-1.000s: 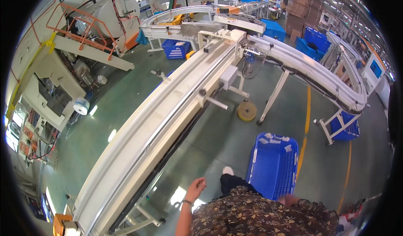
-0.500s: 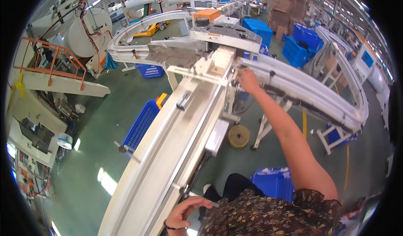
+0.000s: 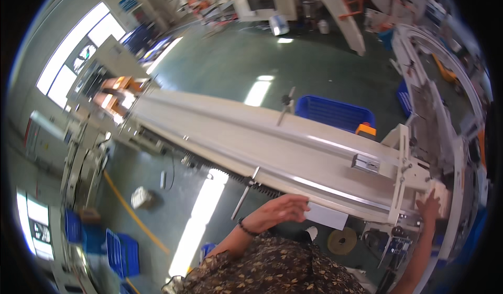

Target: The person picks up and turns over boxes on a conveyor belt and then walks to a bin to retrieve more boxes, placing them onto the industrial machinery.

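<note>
Closest in, the person's patterned brown sleeve (image 3: 272,268) filled the low edge. The left hand (image 3: 280,210) lay just above it, a dark bead bracelet (image 3: 245,227) at the wrist, fingers loosely curled and part open, resting against the near edge of the long white conveyor (image 3: 251,142); it gripped nothing I could see. A flat white rectangular plate (image 3: 326,215) hung off the conveyor's edge just beside its fingertips, touching or nearly so; I could not tell which.

Far to that hand's right, the right hand (image 3: 429,206) reached up to a small white block (image 3: 441,194) at the end of the conveyor, fingers pressed against it. Whether it had closed around the block was unclear, since the picture warped and blurred there.

Between the hands stood a white upright bracket (image 3: 402,173) and a small grey metal box (image 3: 365,163) on the belt's rail. Below the right hand sat a tan round roll (image 3: 341,240) on the floor, partly hidden by the frame.

Beyond the conveyor, a blue plastic crate (image 3: 335,113) stood on the green floor (image 3: 293,74), half hidden behind the belt. Further off, machines and bright windows were too smeared to make out.
</note>
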Demonstrator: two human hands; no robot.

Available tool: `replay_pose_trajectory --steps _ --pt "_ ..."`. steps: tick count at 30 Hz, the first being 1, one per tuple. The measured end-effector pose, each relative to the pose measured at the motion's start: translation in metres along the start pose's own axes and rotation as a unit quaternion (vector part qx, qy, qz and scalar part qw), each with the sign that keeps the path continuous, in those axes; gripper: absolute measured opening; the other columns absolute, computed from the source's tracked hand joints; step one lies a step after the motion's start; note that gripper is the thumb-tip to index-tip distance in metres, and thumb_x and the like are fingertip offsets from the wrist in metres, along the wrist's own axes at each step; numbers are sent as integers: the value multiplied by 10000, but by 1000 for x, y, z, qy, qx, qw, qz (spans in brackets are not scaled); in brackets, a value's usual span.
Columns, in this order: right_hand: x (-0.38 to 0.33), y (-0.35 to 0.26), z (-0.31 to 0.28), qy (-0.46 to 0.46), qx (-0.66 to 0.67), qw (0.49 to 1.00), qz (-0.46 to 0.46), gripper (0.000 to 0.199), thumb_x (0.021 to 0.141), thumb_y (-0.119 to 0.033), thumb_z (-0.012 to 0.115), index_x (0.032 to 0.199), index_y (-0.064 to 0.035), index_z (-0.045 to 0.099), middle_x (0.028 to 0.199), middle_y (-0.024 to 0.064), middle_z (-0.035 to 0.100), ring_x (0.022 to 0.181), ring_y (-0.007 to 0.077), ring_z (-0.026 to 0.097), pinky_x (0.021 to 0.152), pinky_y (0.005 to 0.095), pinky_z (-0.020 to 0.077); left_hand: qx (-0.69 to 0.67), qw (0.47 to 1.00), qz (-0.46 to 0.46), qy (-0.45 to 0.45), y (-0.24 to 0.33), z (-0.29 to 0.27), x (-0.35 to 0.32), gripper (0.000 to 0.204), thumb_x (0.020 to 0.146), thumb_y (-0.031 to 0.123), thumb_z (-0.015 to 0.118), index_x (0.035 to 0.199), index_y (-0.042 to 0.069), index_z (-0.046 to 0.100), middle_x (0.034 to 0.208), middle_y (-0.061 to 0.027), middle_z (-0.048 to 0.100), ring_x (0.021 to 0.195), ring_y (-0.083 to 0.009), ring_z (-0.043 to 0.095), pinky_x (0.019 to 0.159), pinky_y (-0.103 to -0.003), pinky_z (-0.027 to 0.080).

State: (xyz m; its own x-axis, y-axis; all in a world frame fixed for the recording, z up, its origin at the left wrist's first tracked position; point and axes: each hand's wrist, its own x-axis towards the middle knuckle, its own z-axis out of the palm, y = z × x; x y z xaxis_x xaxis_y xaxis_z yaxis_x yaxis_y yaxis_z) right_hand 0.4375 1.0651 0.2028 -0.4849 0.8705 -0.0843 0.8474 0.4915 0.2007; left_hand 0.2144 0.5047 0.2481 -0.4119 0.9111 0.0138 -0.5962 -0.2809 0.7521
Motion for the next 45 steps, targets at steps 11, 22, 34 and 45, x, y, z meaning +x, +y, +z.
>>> replay_pose_trajectory --steps 11,22,34,45 --pt "43 132 65 -70 852 513 -77 602 968 -428 478 1469 -120 354 1449 124 423 1291 290 445 1062 418 360 -8 999 34 15 -50 35 1 604 965 301 555 1438 2 329 1294 -94 488 1134 -162 526 1014 -341 418" --pt "-212 -129 4 -251 937 169 -172 492 1013 -340 404 1436 -91 375 1409 112 472 1254 261 491 1073 442 388 64 993 96 18 -44 43 45 779 923 368 622 1508 107 179 1417 -144 409 1265 -254 453 1050 -389 384" --pt "-275 -238 -65 -393 814 368 -217 541 1027 -356 388 1468 -54 307 1391 106 464 1223 210 529 962 391 503 80 978 113 155 -25 37 3 729 856 141 682 1452 30 276 1336 -119 470 1258 -213 449 1046 -355 376" --pt "-308 -237 -70 -352 826 399 -187 496 1024 -302 425 1451 -61 351 1329 89 522 1194 161 542 976 340 470 24 987 75 141 -26 20 -8 599 892 210 634 1383 31 340 1317 -111 508 1217 -228 517 1021 -388 429"
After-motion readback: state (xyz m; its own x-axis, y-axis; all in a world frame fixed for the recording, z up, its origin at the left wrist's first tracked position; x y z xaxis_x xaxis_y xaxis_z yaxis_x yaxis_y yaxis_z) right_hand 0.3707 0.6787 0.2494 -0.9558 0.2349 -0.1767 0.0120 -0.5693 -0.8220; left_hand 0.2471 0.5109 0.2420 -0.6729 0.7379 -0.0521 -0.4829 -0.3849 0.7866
